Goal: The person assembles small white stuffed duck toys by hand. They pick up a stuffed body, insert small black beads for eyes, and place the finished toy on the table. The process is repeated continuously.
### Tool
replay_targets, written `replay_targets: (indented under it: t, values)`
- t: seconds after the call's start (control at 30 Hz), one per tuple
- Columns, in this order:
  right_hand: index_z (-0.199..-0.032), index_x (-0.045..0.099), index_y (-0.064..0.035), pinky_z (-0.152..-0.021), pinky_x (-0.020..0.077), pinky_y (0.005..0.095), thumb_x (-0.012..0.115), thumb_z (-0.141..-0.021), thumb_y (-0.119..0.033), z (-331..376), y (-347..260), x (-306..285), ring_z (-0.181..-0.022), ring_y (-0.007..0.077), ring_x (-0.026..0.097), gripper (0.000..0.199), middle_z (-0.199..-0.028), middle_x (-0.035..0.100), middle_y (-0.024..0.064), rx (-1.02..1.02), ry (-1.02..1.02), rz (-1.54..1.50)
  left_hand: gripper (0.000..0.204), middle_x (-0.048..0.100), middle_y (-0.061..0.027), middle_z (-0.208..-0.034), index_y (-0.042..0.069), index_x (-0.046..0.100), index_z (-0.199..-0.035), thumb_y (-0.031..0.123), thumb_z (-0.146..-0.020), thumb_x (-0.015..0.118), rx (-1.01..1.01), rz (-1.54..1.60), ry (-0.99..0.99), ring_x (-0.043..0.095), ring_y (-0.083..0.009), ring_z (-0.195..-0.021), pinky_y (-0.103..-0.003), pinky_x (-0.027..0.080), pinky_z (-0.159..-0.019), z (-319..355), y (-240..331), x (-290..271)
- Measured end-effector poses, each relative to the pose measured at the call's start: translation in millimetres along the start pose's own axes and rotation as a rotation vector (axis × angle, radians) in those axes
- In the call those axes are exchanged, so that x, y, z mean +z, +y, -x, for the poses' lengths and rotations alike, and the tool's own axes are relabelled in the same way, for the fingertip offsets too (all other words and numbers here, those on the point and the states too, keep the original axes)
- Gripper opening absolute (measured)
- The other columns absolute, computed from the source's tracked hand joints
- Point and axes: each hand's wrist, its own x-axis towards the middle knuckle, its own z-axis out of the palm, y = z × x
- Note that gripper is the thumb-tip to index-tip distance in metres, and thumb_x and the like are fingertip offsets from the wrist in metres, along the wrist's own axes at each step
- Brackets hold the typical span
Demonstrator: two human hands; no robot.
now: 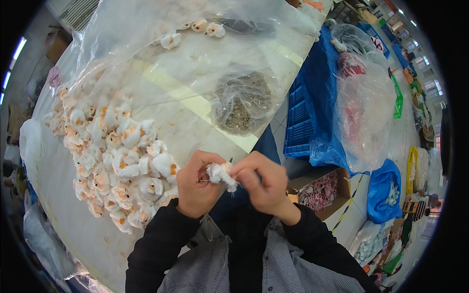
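Note:
A small white fluffy plush piece (222,177) with a peach-coloured part is between my two hands, just off the table's near edge. My left hand (198,184) is closed round its left side. On its right, my right hand (261,181) pinches at the peach edge, fingers slightly blurred. Thin pale threads stick out below and beside the piece. A small dark tip shows above it; I cannot tell what it belongs to. Left of my hands lies a large heap of similar white and peach plush pieces (122,163), some with orange bits.
A clear bag of grey-brown grains (242,105) lies on the white table (181,139). Plastic sheeting (127,34) covers its far part, near several plush pieces (198,27). To the right stand a blue crate (298,119), a cardboard box of pink pieces (322,193) and a blue bag (383,193).

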Motion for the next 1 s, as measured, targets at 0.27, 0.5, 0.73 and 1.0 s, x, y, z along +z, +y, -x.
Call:
replay_targets:
  t: [0.27,0.5,0.73,1.0]
  values:
    - [-0.105,0.071,0.0012,-0.079,0.0518,0.0270,0.070,-0.102,-0.017,-17.4,7.3,-22.1,-0.088,0.0114,0.064,0.018,-0.100,0.068,0.0047,0.214,-0.247,-0.130,0.023,0.071,-0.0044,-0.099,0.002,0.060,-0.113,-0.010,-0.094,0.063,-0.094,0.176,-0.134,0.069,-0.0089,-0.090,-0.023,0.054,-0.077,0.1,1.3,-3.7]
    - [-0.097,0.070,-0.0018,-0.070,0.0506,0.0316,0.075,-0.094,-0.010,-22.2,9.9,-21.0,-0.077,0.0201,0.064,0.010,-0.088,0.066,0.0080,0.047,-0.160,0.151,0.034,0.068,-0.0076,-0.115,0.000,0.060,-0.126,-0.005,-0.093,0.066,-0.145,0.214,-0.040,0.067,-0.0085,-0.092,-0.024,0.053,-0.078,-2.1,1.9,-1.0]
    - [-0.097,0.069,-0.0012,-0.069,0.0501,0.0321,0.074,-0.093,-0.006,-16.0,9.9,-14.6,-0.078,0.0241,0.064,0.007,-0.088,0.065,0.0108,-0.017,-0.125,0.316,0.027,0.073,-0.0136,-0.102,0.001,0.072,-0.113,0.015,-0.091,0.079,0.144,-0.346,-0.139,0.069,-0.0257,-0.085,-0.034,0.054,-0.074,-11.1,-3.7,4.0]
    - [-0.095,0.070,-0.0021,-0.068,0.0507,0.0330,0.076,-0.092,-0.006,-15.6,13.6,-14.6,-0.077,0.0243,0.065,0.008,-0.088,0.066,0.0101,-0.035,-0.178,0.300,0.014,0.072,-0.0108,-0.087,0.002,0.074,-0.101,0.013,-0.092,0.075,-0.074,-0.391,-0.195,0.067,-0.0211,-0.067,-0.031,0.050,-0.059,-7.3,4.5,-3.4]
